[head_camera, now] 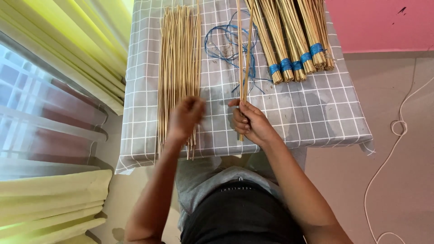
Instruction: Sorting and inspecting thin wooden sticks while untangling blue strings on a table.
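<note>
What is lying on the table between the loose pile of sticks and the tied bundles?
In the head view, tangled blue string lies there, crossed by the few sticks the right hand holds.

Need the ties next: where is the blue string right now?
In the head view, the blue string lies loose on the table, between the loose sticks and the tied bundles.

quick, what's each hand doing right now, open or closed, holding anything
Left hand: blurred over the loose sticks; its grip cannot be told.
Right hand: closed, holding a few thin sticks.
</note>
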